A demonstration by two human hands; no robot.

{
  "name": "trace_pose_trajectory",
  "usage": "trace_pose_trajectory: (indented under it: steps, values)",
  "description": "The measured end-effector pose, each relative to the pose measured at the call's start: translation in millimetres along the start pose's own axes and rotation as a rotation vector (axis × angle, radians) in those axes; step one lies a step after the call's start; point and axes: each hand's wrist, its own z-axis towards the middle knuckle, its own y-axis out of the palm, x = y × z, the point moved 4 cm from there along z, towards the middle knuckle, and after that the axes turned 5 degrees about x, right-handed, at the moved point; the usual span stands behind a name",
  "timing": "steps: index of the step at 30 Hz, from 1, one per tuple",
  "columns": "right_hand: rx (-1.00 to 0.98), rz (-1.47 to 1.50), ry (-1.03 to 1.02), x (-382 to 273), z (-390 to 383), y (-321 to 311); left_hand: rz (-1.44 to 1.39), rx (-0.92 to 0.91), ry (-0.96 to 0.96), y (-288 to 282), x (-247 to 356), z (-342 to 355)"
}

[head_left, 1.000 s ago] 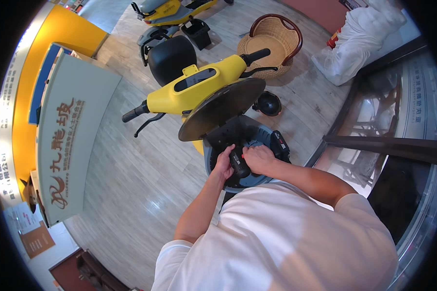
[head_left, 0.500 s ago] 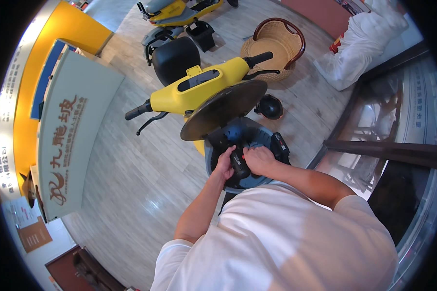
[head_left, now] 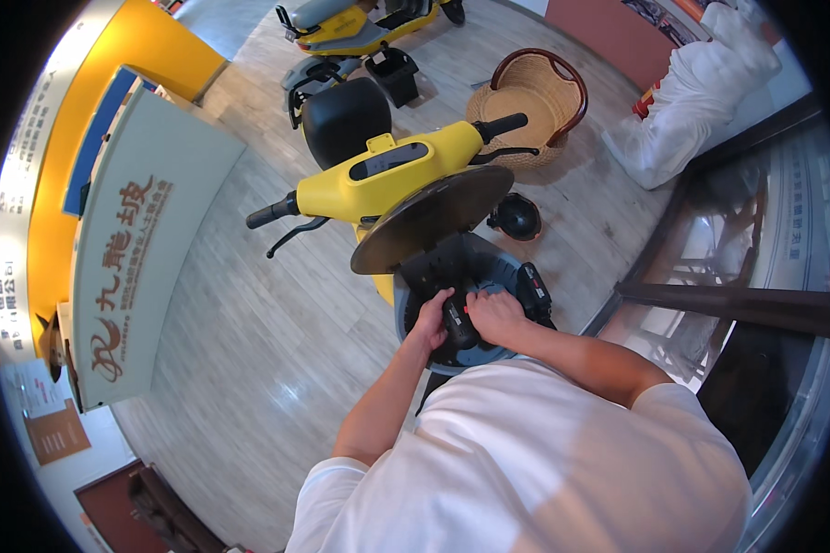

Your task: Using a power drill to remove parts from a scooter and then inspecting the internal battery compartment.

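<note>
A yellow scooter point(head_left: 387, 175) stands in front of me, its black handlebar grips pointing left and right. Under a dark round panel point(head_left: 433, 217) lies the grey-blue front body point(head_left: 408, 313) with a black inside. My left hand point(head_left: 431, 320) and my right hand point(head_left: 494, 315) meet over that black inside. Both are closed around a small black part point(head_left: 458, 324) between them. A black tool with a red patch point(head_left: 532, 288) lies just right of my right hand on the grey-blue rim.
A black round cap point(head_left: 516, 217) lies on the wooden floor right of the scooter. A wicker chair point(head_left: 530, 97) and a white wrapped bundle point(head_left: 701, 92) stand behind. A second yellow scooter point(head_left: 360, 28) is farther back. A white signboard point(head_left: 129, 249) stands at left, dark glass point(head_left: 738, 286) at right.
My hands stay on the black part in the same spot. The view has shifted slightly; nothing else has visibly moved.
</note>
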Motion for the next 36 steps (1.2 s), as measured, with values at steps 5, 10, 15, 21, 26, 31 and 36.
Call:
trace_pose_trajectory:
  steps: [5,10,15,21,26,31,36]
  values:
    - [0.007,-0.023,0.021,3.7,-3.0,8.2,1.070,0.347,0.855,2.0,39.0,-61.1]
    - [0.012,-0.031,0.013,1.0,-1.6,10.0,1.233,0.741,1.208,-27.7,52.6,-100.5]
    - [-0.003,-0.055,0.000,1.6,1.3,12.3,0.888,0.495,0.514,-41.4,41.7,-81.2]
    - [-0.015,-0.085,-0.007,-0.1,2.6,14.4,0.998,0.460,0.455,-51.0,51.0,-73.8]
    - [-0.012,-0.066,0.009,-2.2,1.4,13.1,0.970,0.378,0.439,-56.7,47.0,-66.3]
    - [0.020,-0.063,0.009,0.0,0.9,13.6,0.925,0.377,0.446,-60.2,43.7,-61.5]
    - [0.021,-0.076,0.009,3.3,0.8,18.6,0.918,0.391,0.433,-55.4,43.6,-65.7]
